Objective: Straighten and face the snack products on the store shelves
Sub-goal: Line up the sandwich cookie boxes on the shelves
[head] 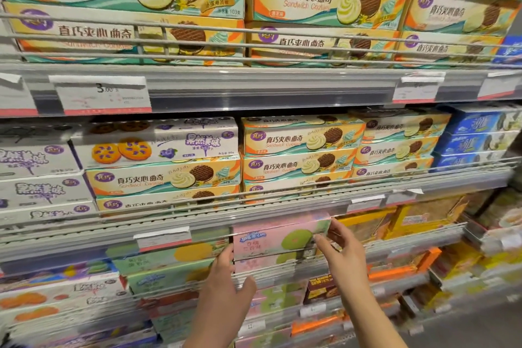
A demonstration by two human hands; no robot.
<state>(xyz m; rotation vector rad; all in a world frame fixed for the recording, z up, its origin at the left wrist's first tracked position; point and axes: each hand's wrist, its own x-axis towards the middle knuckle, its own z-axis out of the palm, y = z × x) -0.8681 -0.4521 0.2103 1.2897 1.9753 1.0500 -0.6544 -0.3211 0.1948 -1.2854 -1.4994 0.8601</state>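
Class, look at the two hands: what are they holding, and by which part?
Both hold the pink box by its ends: the left hand at its left end, the right hand at its right end.

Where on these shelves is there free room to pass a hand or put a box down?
Little room. The dark gap above the middle-shelf sandwich cookie boxes, under the price rail, would admit a hand. The other rows look packed box against box behind wire guards. Lower down, both hands, left hand and right hand, hold the pink box.
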